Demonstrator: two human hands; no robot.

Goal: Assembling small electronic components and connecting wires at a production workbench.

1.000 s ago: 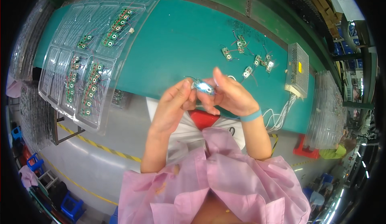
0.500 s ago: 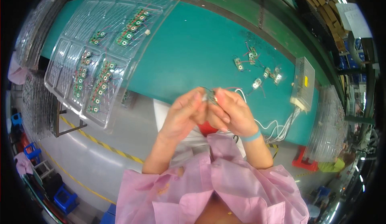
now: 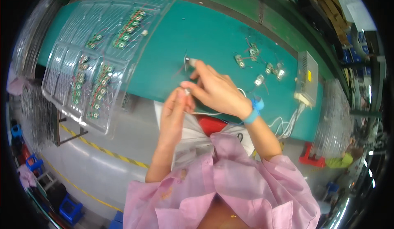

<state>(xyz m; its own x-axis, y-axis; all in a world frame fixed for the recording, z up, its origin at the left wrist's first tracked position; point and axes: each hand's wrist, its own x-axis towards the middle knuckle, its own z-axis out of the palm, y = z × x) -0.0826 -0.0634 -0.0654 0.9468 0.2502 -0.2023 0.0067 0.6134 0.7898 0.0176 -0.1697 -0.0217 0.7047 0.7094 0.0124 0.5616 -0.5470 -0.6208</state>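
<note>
Both hands are pinching: the right hand [image 3: 217, 91] is holding a small part [image 3: 189, 61] upright, the left hand [image 3: 175, 108] a wire [image 3: 205, 113], over the green bench [image 3: 205, 36].

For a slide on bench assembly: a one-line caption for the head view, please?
Over a green bench, the right hand holds a small wired part while the left hand pinches another.
</note>
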